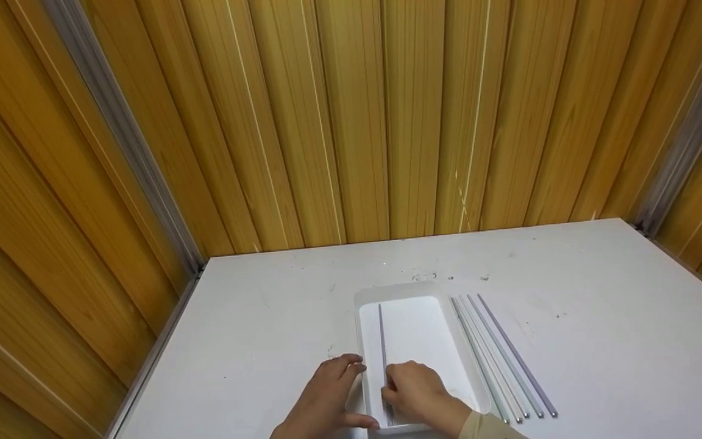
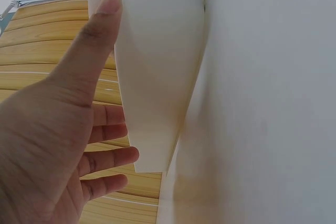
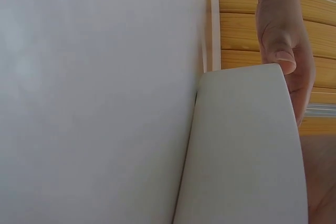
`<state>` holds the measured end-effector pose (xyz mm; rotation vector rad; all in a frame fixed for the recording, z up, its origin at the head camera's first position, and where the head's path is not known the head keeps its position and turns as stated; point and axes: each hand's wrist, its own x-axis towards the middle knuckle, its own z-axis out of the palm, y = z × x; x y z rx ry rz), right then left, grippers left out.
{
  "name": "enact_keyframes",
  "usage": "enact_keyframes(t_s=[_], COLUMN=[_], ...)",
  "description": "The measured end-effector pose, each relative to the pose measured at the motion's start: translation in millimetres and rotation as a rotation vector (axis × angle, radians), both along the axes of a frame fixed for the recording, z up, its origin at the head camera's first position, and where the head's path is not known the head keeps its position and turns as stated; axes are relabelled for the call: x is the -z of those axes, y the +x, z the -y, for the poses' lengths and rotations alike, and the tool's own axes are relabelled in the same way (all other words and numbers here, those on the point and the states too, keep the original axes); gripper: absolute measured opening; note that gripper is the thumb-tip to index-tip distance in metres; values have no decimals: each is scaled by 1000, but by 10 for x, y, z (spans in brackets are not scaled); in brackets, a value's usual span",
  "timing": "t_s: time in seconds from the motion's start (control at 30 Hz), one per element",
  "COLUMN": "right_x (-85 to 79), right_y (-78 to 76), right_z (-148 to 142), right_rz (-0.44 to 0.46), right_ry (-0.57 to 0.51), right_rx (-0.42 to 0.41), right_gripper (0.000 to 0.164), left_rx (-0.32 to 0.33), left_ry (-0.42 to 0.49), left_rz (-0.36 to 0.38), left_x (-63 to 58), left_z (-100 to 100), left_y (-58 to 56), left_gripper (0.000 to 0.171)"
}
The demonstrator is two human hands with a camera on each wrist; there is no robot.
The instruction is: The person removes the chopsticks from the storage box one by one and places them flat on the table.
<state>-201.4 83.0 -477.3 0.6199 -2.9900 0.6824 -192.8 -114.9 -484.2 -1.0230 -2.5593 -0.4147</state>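
A shallow white tray (image 1: pixel 457 344) sits on the table, with one purple-grey chopstick (image 1: pixel 381 329) lying lengthwise near its left wall. Inside the tray, my right hand (image 1: pixel 415 390) has its curled fingers at the near part of that chopstick, pinching it; the fingertips are partly hidden. My left hand (image 1: pixel 329 390) spreads along the left side, thumb at the near corner and fingertips at the rim. In the left wrist view, the thumb and separated fingers of the left hand (image 2: pixel 58 124) lie along the tray's outer wall (image 2: pixel 157 77).
Right of the tray, several pastel chopsticks (image 1: pixel 509 360) with shiny ends lie side by side, slightly fanned. The white table (image 1: pixel 265 317) has small dark marks beyond the tray. Wood-patterned panels (image 1: pixel 351 122) stand behind and at both sides.
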Motion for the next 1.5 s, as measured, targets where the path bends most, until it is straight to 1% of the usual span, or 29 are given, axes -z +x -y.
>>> enact_keyframes(t_s=[0.17,0.4,0.53,0.77,0.87,0.97,1.07,1.2,1.27,1.33,1.5], right_x=[5,12,15,13,20,27,22,-5,-19,-29,-49], right_y=[-26,-54,-58,-65,-66,-61,-57,-54,-52,-48,-40], right_z=[36,91,110,118,114,106,95,83,78,74,60], right_rz=[23,35,36,41,40,33,37,82,98,98,61], right_ry=[26,62,77,81,68,52,44,31,26,22,19], right_rx=[9,60,82,84,86,86,86,78,76,80,82], right_gripper=[20,21,23,25,25,25,24,23,22,21,21], left_rx=[-8,-5,-3,-37,-42,-34,-19,-2,0,1,2], left_ry=[-13,-15,-17,-26,-28,-20,-8,-3,-5,-7,-2], left_rz=[3,-22,-20,57,72,69,44,-12,-28,-25,9], left_x=[-12,-2,2,-28,-29,-15,0,7,3,-3,-17], left_z=[-6,-12,-11,-11,-10,-12,-14,-11,-10,-11,-14], left_y=[5,-1,-3,10,9,7,5,5,5,6,0], left_gripper=[80,80,79,82,83,83,81,79,79,79,79])
